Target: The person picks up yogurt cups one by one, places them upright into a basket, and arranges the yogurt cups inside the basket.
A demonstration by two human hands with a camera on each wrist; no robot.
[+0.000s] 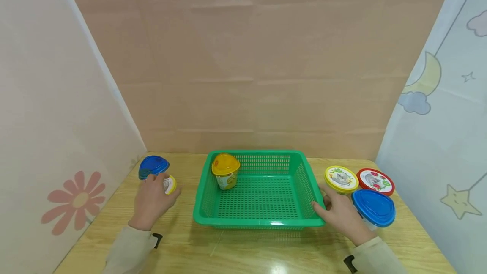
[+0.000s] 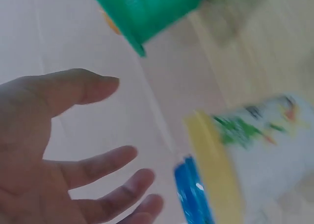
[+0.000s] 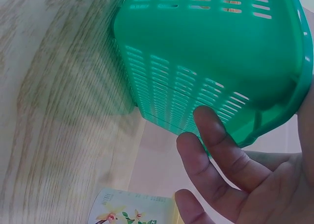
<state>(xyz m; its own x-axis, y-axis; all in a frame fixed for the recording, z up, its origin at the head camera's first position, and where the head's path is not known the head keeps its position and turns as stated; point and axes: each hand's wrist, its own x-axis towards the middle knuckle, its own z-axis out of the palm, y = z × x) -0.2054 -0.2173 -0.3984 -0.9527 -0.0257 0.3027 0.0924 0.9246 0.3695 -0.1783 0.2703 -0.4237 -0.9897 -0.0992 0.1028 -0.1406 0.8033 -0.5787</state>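
Far left: pale side wall (image 1: 57,75), with a large pink flower (image 1: 80,200) printed low on it. Next, on the wood-grain table (image 1: 243,250), a tub with a blue lid (image 1: 153,164) stands near the back edge. Just in front of it, partly hidden by the person's fingers from the head view, is a small tub with a yellow lid (image 1: 172,185); its side (blurred at the wrist camera) is whitish with green and orange print. Left hand (image 1: 151,202) is beside this tub, thumb spread well away from slightly bent fingers. Grip: wide, nothing held; the left wrist view shows a gap between fingertips and tub.

Centre: green basket (image 1: 262,222), set on the table, sides slotted. In its back left corner sits an orange-lidded tub (image 1: 226,166), lid up.

Right of centre: right hand (image 1: 340,212) at the basket's right side. Grip: partly closed, thumb over the rim, fingers along the outside of the wall, holding the basket by that edge.

Beyond that hand, three more tubs stand close together on the table: a yellow-rimmed tub (image 1: 341,178) with a printed lid, a red-rimmed tub (image 1: 376,182) to its right, and a large blue-topped tub (image 1: 374,207) in front, just beside the wrist.
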